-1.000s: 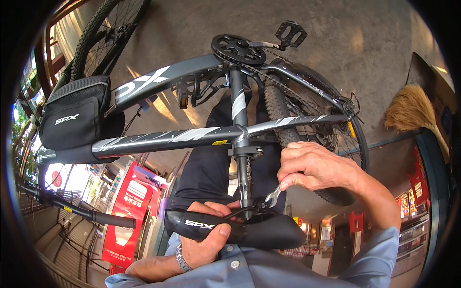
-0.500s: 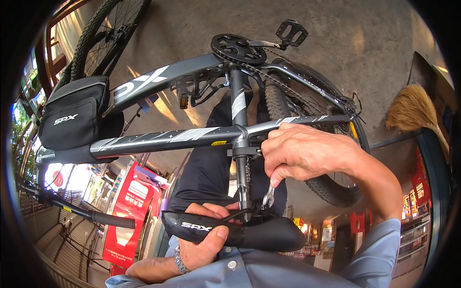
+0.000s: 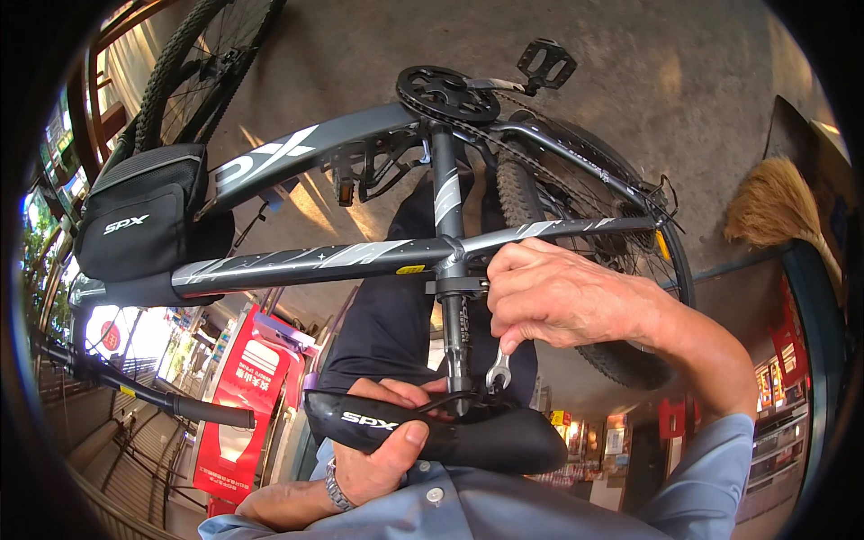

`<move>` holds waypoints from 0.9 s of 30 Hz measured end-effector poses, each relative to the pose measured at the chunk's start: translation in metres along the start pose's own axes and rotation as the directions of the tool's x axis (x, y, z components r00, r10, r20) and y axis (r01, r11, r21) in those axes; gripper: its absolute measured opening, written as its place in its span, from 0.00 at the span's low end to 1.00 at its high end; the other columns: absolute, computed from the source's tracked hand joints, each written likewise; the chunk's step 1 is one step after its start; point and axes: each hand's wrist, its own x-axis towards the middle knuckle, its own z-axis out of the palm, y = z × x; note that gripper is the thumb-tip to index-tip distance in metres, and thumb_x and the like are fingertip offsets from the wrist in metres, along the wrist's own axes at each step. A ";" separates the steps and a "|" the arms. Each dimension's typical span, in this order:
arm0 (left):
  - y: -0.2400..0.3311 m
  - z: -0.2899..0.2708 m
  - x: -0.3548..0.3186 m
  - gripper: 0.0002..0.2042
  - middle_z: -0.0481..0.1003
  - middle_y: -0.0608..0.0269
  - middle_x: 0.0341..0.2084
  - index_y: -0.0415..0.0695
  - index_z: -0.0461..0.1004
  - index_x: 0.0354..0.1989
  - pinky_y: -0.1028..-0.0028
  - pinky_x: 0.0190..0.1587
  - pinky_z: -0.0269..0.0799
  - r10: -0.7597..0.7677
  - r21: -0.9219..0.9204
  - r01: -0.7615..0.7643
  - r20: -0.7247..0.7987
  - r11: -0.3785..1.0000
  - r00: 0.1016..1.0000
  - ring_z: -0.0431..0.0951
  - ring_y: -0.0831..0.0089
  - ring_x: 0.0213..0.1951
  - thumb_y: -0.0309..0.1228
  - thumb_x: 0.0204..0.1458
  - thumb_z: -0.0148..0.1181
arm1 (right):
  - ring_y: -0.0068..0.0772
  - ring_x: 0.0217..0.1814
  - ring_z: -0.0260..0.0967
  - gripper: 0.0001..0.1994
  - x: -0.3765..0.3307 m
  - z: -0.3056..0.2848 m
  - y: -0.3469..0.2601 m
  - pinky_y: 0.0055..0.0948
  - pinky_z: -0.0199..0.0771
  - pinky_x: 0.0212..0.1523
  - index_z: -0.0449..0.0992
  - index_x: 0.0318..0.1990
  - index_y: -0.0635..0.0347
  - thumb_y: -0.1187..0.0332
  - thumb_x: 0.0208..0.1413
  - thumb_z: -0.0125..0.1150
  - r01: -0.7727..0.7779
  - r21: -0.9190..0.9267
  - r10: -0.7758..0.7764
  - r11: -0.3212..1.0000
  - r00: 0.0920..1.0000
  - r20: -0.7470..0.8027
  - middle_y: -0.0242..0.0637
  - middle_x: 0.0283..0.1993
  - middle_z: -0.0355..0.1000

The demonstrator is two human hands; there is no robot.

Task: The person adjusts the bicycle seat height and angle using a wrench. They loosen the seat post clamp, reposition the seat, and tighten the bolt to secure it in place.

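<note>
A dark grey bicycle [image 3: 315, 263] lies on its side across my legs. My left hand [image 3: 382, 450] is closed round the black saddle [image 3: 490, 441], with the thumb on top and the fingers beneath it. In my right hand [image 3: 567, 297] is a silver open-end wrench [image 3: 499, 371], pinched between thumb and fingers. The wrench's jaw is at the bolt of the saddle clamp [image 3: 490, 392]; whether it grips the nut, I cannot tell. Between the saddle and the frame runs the seat post [image 3: 457, 337].
At the frame's front hangs a black bag [image 3: 139, 216]. The crankset [image 3: 447, 93] and a pedal [image 3: 546, 63] stick up at the far side. The rear wheel [image 3: 621, 355] lies behind my right hand. A straw broom [image 3: 774, 205] stands at the right, a red box [image 3: 243, 405] at the left.
My right hand has shifted slightly left and down, turning the wrench a little more upright. The saddle tilts slightly; my left hand keeps its hold.
</note>
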 end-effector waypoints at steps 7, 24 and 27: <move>-0.003 0.000 -0.001 0.12 0.71 0.50 0.39 0.37 0.61 0.43 0.43 0.66 0.63 0.010 -0.005 -0.010 -0.011 1.000 1.000 0.78 0.64 0.42 0.26 0.58 0.59 | 0.41 0.48 0.66 0.07 0.003 0.002 0.000 0.39 0.66 0.51 0.73 0.30 0.57 0.68 0.50 0.67 0.047 0.010 -0.046 0.999 0.998 -0.037 0.33 0.34 0.70; 0.005 -0.004 0.006 0.15 0.72 0.47 0.40 0.35 0.62 0.44 0.49 0.61 0.69 0.015 0.053 -0.018 0.046 0.998 0.999 0.78 0.51 0.49 0.27 0.57 0.61 | 0.38 0.50 0.65 0.10 -0.013 0.022 -0.011 0.38 0.65 0.51 0.77 0.31 0.55 0.62 0.47 0.70 -0.095 -0.028 0.090 0.995 0.982 -0.166 0.30 0.37 0.69; 0.005 -0.005 0.005 0.15 0.72 0.47 0.40 0.35 0.62 0.44 0.51 0.60 0.70 0.023 0.101 -0.030 0.069 0.994 0.997 0.77 0.49 0.51 0.28 0.58 0.62 | 0.37 0.48 0.65 0.10 -0.021 0.028 -0.015 0.38 0.65 0.51 0.78 0.31 0.54 0.60 0.47 0.70 -0.173 -0.005 0.168 0.985 0.965 -0.201 0.29 0.35 0.68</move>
